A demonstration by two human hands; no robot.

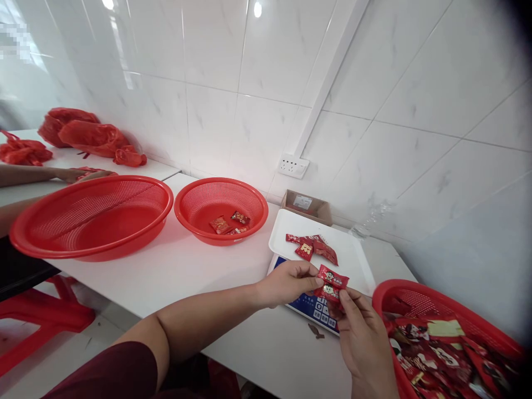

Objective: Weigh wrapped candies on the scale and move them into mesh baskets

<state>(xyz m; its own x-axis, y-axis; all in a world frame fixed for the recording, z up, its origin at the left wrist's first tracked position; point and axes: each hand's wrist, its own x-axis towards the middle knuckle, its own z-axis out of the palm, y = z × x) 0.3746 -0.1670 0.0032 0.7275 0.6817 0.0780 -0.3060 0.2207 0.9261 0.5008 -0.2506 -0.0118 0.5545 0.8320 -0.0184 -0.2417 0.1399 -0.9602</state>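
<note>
My left hand [286, 284] pinches small red snack packets [331, 281] with a cartoon figure printed on them; two seem to lie one above the other. On their right side, my right hand [361, 327] closes its thumb and fingers on the same packets. Both hands hover over the front of a digital scale [305, 303] with a blue keypad panel, partly covering its keys. Behind them, the scale's white tray [357, 260] carries several red packets [307, 246] in a loose heap.
Right of the scale stands a red basket [405, 288] full of mixed packets. A red basket [189, 219] with a few packets and a larger red one [95, 244] sit left. Behind are a cardboard box [305, 205] and red bags [93, 136]. Another person's hands [77, 174] show far left.
</note>
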